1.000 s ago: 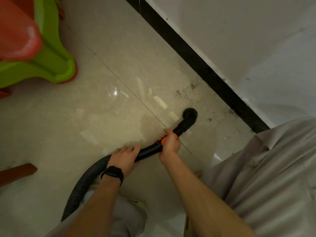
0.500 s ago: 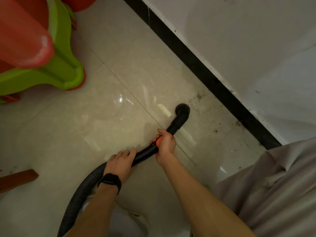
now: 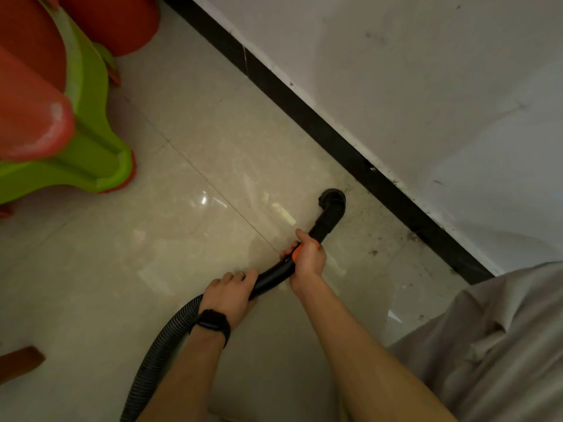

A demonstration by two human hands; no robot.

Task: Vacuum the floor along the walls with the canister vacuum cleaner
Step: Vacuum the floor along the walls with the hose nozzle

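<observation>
A black vacuum nozzle points down at the beige tile floor, close to the black baseboard under the white wall. My right hand grips the curved black handle at its orange band. My left hand, with a black watch on the wrist, holds the handle where the ribbed hose joins it. The hose runs off the bottom edge. Dark dirt specks lie on the floor along the baseboard right of the nozzle. The canister is out of view.
Stacked green and red plastic stools stand at the upper left. A brown wooden piece pokes in at the left edge. My grey trouser leg fills the lower right.
The nozzle has slid forward along the floor and closer to the baseboard, reaching the dirt patch. Both hands kept their hold on the handle.
</observation>
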